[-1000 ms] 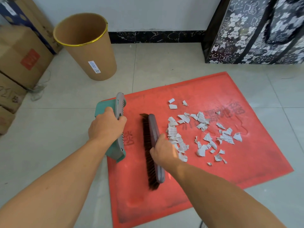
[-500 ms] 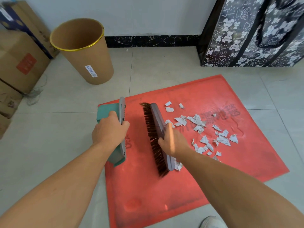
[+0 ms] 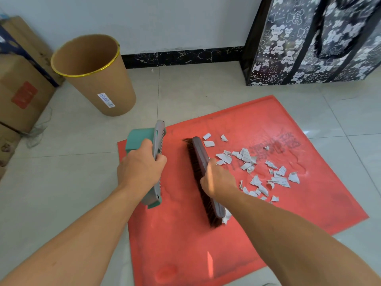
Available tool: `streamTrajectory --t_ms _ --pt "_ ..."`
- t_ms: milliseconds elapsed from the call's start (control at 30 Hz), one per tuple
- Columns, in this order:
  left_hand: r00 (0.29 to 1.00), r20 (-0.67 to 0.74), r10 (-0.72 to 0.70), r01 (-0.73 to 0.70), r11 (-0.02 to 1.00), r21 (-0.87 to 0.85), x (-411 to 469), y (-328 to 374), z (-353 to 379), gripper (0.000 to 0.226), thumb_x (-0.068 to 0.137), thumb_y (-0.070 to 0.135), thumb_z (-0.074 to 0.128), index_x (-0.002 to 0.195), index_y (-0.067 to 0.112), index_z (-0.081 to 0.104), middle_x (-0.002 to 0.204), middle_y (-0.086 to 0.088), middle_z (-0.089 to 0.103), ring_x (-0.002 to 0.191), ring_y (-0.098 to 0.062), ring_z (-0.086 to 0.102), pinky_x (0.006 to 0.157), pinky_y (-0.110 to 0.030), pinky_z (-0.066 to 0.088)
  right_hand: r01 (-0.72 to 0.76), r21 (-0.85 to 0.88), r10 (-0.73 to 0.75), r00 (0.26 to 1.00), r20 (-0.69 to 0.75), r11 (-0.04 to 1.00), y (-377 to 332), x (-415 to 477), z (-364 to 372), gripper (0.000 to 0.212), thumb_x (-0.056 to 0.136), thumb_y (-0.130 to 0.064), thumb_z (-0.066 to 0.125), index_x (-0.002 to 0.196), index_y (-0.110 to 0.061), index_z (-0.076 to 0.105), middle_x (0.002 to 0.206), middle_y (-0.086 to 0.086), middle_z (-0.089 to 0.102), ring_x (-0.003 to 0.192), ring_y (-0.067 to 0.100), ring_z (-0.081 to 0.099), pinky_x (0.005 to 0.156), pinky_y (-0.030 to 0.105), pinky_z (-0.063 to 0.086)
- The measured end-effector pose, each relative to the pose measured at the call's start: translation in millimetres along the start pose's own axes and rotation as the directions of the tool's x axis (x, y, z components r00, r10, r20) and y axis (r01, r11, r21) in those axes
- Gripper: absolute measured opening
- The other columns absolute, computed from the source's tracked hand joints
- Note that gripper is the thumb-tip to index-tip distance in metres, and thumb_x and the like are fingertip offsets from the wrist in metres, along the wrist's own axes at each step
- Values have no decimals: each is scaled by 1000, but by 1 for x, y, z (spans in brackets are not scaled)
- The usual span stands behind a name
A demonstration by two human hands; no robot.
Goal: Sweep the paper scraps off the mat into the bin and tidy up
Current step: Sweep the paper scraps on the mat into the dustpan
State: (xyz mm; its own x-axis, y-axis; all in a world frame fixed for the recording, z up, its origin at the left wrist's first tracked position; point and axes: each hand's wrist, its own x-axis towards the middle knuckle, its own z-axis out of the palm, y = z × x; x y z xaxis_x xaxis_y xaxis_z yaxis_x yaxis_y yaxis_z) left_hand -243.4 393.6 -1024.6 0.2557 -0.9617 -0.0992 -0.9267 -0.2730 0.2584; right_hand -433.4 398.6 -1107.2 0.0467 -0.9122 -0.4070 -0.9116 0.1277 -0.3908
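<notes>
A red mat (image 3: 206, 244) lies on the tiled floor. Several white paper scraps (image 3: 257, 170) are scattered over its right half. My right hand (image 3: 218, 179) grips a long brush (image 3: 199, 155) with dark brown bristles, which lies across the mat just left of the scraps, bristles facing left. My left hand (image 3: 140, 170) holds a teal and grey dustpan (image 3: 142, 137) upright at the mat's left edge, a short gap left of the brush. A brown cardboard bin (image 3: 97, 79) with a gold rim stands on the floor beyond the dustpan.
Cardboard boxes (image 3: 18, 93) are stacked along the left wall. A large black bag with white bear prints (image 3: 313, 42) stands at the back right, close to the mat's far corner. White wall with a dark skirting runs behind.
My right hand has shifted the brush toward the far side of the mat and tilted it, nearer the top scraps. The dustpan has stayed at the left edge.
</notes>
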Motion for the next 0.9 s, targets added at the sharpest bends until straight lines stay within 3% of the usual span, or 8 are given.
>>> streamTrajectory --t_ms 100,233,333,400,500,667,767,900 --pt "999 23 -27 27 1000 -2 6 7 6 25 86 39 49 85 15 42 76 -12 55 73 -37 52 63 -37 41 -56 149 59 998 -20 987 0 12 -18 26 91 -19 52 100 -8 31 95 15 56 91 38 59 68 34 37" --pt "999 44 -32 32 999 7 10 8 10 23 87 39 48 85 16 43 73 -9 52 71 -35 49 63 -36 39 -127 454 164 986 -43 882 -10 36 -30 29 87 -18 56 106 -3 38 89 13 51 84 35 55 67 33 37" --pt "999 31 -26 26 1000 -3 17 4 10 24 86 39 50 84 16 44 74 -11 56 70 -35 51 63 -37 43 -90 515 173 978 -114 852 -15 57 -42 31 86 -19 57 109 -6 41 91 11 53 83 34 55 66 35 39" --pt "999 18 -26 26 1000 -8 20 1 10 24 86 40 51 85 16 45 74 -11 56 70 -35 52 62 -37 43 0 418 81 981 -178 908 -13 70 -55 26 88 -20 56 104 -12 37 82 6 52 77 33 54 64 37 39" --pt "1000 9 -10 10 1000 -14 21 1 11 24 87 40 52 84 16 46 70 -8 54 67 -34 52 60 -37 43 95 129 -58 963 -261 987 -8 92 -78 24 88 -17 52 103 -18 33 81 4 49 71 31 47 62 38 37" --pt "1000 5 15 -15 1000 -20 20 5 13 25 87 38 53 82 15 45 66 -6 52 63 -31 50 58 -35 40 183 -309 -283 905 -318 933 11 126 -105 35 84 -3 50 114 -19 42 99 9 56 85 34 54 66 40 35" --pt "1000 -8 11 -11 999 -32 21 4 13 24 86 37 54 80 15 45 65 -6 52 61 -30 48 58 -35 39 203 -425 -351 885 -305 882 28 141 -112 40 79 1 51 112 -20 43 98 8 57 91 36 55 73 42 35" --pt "1000 0 14 -14 999 -34 21 1 14 27 85 38 55 74 18 40 65 -8 55 64 -36 52 59 -39 46 206 -418 -344 894 -288 885 46 157 -112 42 78 5 53 111 -20 43 95 8 57 91 36 56 75 44 39"
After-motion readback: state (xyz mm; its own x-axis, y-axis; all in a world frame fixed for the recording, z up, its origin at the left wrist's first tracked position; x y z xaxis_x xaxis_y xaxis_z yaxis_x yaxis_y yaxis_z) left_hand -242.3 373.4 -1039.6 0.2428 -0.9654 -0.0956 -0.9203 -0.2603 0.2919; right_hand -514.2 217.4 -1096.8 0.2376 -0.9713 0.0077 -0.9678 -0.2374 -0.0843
